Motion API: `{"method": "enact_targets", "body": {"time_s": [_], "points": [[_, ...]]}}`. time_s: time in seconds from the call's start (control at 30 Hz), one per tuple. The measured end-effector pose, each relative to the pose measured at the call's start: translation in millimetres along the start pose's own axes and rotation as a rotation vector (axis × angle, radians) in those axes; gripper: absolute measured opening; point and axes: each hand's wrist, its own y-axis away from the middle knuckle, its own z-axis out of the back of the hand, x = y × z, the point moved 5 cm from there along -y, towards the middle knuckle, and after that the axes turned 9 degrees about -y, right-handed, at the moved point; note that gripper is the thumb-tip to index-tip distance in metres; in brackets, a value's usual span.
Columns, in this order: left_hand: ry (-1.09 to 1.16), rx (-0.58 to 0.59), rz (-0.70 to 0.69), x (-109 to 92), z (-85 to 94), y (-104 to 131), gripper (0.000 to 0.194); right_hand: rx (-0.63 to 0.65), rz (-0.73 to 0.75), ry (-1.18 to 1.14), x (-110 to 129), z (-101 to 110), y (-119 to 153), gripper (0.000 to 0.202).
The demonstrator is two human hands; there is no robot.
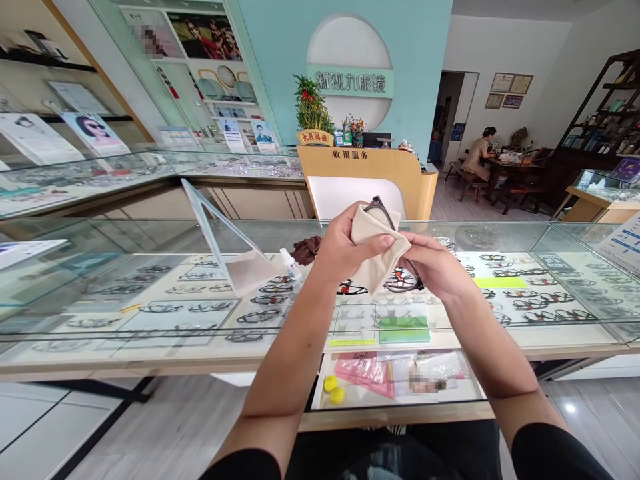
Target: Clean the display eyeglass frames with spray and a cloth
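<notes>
Above the glass counter I hold a pair of dark-framed glasses [419,283] in both hands. A cream cleaning cloth [371,275] is folded over the glasses and hides their middle. My left hand [341,248] is closed on the cloth, its thumb pressing the near side over the upper lens. On the other side my right hand [436,264] has its fingers closed at the cloth's edge and the frame; its exact grip is partly hidden. One rim pokes out at the top, the other below my right fingers.
On the glass counter [165,327], a small white bottle [290,264], crumpled brown cloth [307,251] and tilted tabletop mirror [213,230] stand left of my hands. Rows of glasses lie under the glass. Below, an open drawer [320,399] holds packets. A person [479,157] sits far right.
</notes>
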Motion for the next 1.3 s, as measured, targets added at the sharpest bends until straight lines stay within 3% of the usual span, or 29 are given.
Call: {"method": "enact_targets", "body": {"time_s": [0.17,0.37,0.47,0.63,0.73,0.97,1.3], "points": [[-0.021,-0.117,-0.095,-1,-0.8,3,0.057,0.074,-0.003,0.042,-4,-6,3,0.021],[-0.051,-0.278,-0.116,-2,-4.0,5,0.062,0.074,0.011,0.074,-3,-9,4,0.021],[-0.029,-0.206,-0.074,3,0.2,1,0.062,0.015,-0.003,0.043,0,-6,4,0.021],[0.023,0.108,-0.028,9,12.4,-3,0.049,-0.035,-0.008,0.055,9,1,6,0.023],[0.047,0.189,-0.03,6,13.0,-1,0.048,-0.045,0.007,0.024,10,1,6,0.024],[0.061,0.003,-0.094,0,2.2,1,0.054,-0.001,-0.003,-0.062,-6,-13,6,0.026],[-0.035,-0.307,-0.103,4,6.9,1,0.064,0.072,0.006,0.024,-14,-17,4,0.032]]}}
